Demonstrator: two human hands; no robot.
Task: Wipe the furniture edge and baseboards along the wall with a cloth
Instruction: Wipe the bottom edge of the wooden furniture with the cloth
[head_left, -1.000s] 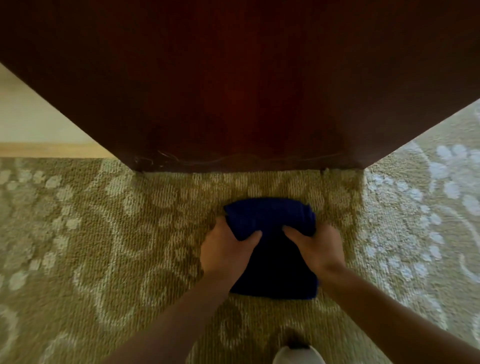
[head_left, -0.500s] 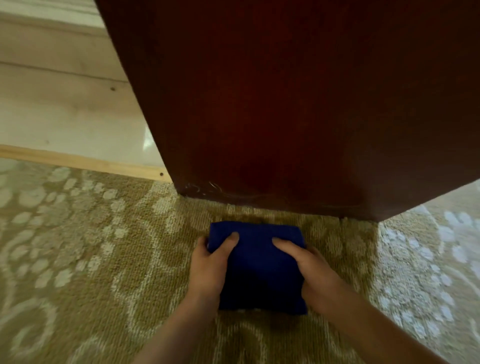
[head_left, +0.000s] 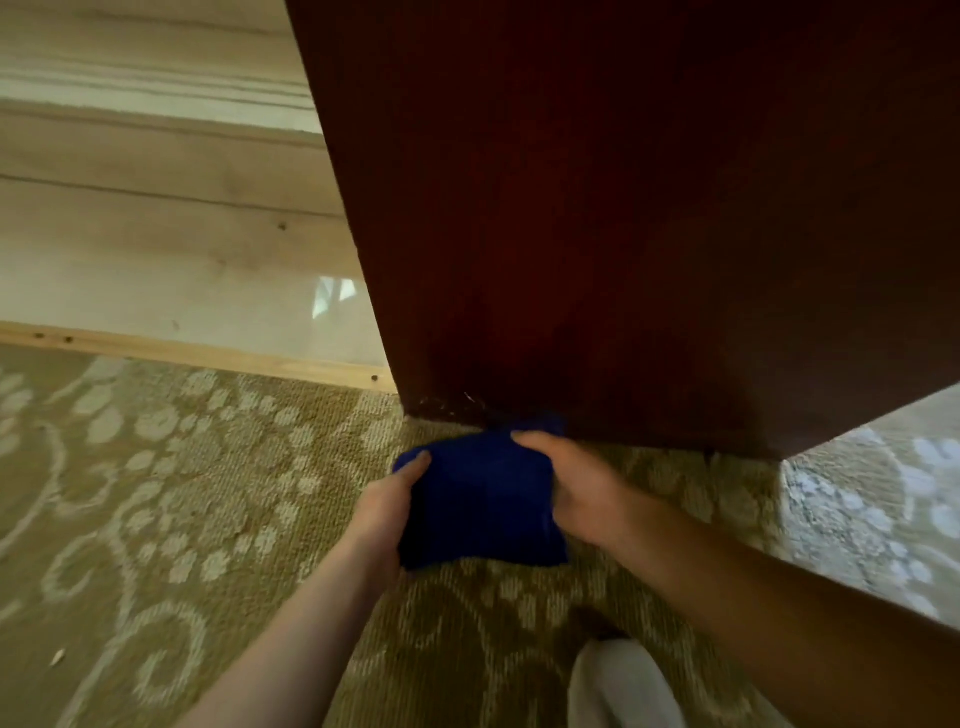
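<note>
A folded dark blue cloth (head_left: 480, 506) lies on the carpet, its far edge touching the bottom of a dark red-brown wooden furniture panel (head_left: 623, 234). My left hand (head_left: 387, 512) grips the cloth's left side, thumb on top. Over the right side my right hand (head_left: 582, 491) is closed, fingers pressing the far edge toward the panel's base. Pale scuff marks show at the panel's lower left corner (head_left: 441, 402). A light wooden baseboard (head_left: 197, 351) runs along the wall to the left of the panel.
Patterned olive and cream carpet (head_left: 182, 493) covers the floor. Pale wooden wall boards (head_left: 156, 218) rise behind the baseboard. My knee in light trousers (head_left: 618, 686) shows at the bottom. A brighter carpet patch (head_left: 872, 493) lies right of the panel.
Both hands have pushed the cloth forward from the open carpet until it meets the panel's bottom edge. The view has shifted, showing more wall and baseboard on the left.
</note>
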